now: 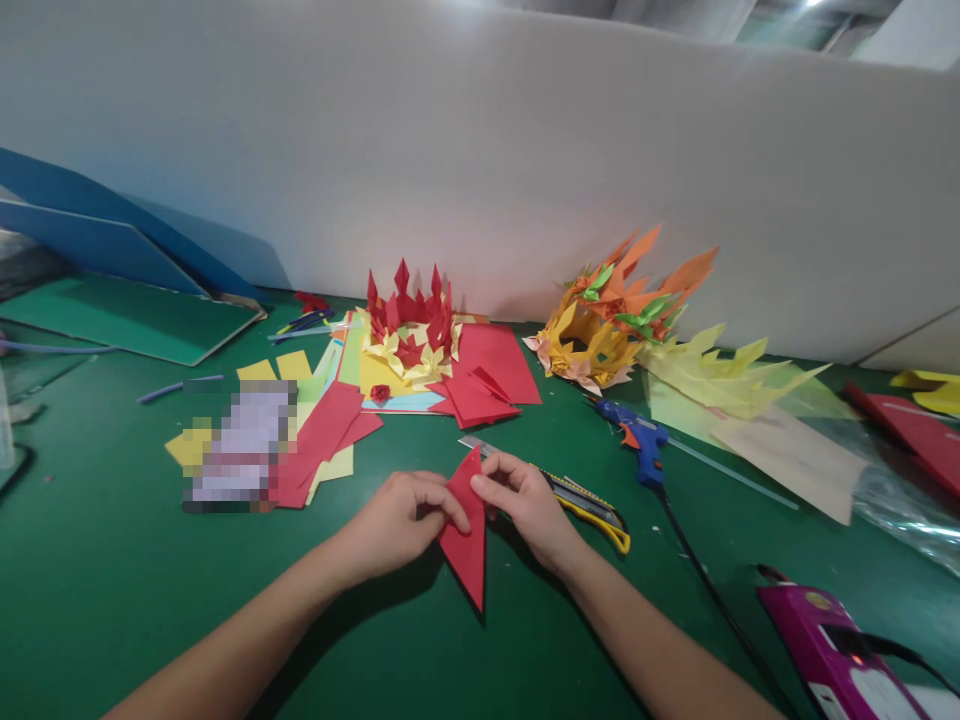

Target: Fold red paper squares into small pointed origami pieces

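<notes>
Folded red paper (469,560) partly behind fingers (451,508), lilac object (251,425) under pixel blur

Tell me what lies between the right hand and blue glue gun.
Head view: a utility knife lies on the green table between the right hand and the blue glue gun.

A person's left hand (401,520) and right hand (531,503) hold a folded piece of red paper (469,550) over a green surface (390,650). A yellow-trimmed utility knife (589,502) lies just beyond the right hand, with a blue glue gun (643,445) farther right. Near a white wall (450,130) stand a red-and-yellow paper crown (403,303) and an orange crown (592,352); in the right foreground, a magenta box (799,615) has a black cable (885,646) plugged in.
</notes>
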A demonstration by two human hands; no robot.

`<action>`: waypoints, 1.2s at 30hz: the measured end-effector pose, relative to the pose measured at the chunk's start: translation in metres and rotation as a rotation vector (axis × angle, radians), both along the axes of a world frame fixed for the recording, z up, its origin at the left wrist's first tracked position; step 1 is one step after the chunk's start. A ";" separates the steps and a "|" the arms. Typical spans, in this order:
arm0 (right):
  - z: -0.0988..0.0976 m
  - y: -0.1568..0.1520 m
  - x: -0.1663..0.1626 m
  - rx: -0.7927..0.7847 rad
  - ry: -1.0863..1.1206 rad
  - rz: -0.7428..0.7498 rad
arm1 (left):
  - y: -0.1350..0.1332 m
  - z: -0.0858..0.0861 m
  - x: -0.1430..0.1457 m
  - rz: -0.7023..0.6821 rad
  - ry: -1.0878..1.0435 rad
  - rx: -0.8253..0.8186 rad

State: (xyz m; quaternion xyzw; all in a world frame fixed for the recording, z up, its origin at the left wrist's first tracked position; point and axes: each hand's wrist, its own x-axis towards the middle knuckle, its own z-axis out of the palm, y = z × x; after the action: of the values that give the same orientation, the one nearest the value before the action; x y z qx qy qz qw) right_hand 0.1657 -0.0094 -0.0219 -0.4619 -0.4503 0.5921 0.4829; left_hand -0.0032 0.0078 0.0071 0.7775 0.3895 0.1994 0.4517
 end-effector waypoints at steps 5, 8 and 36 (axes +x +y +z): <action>0.000 0.001 0.001 -0.028 0.080 -0.008 | -0.002 0.000 -0.002 -0.181 0.034 -0.038; -0.002 0.001 0.001 -0.038 0.127 -0.030 | 0.001 0.003 -0.005 -0.218 0.030 -0.037; -0.003 0.000 0.001 0.061 0.090 0.081 | 0.005 0.000 0.003 0.377 -0.483 -0.523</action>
State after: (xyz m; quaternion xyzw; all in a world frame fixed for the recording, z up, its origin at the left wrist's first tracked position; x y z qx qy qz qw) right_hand 0.1666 -0.0098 -0.0247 -0.4014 -0.4644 0.6172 0.4922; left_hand -0.0005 0.0131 0.0068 0.4818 0.4456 0.3499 0.6684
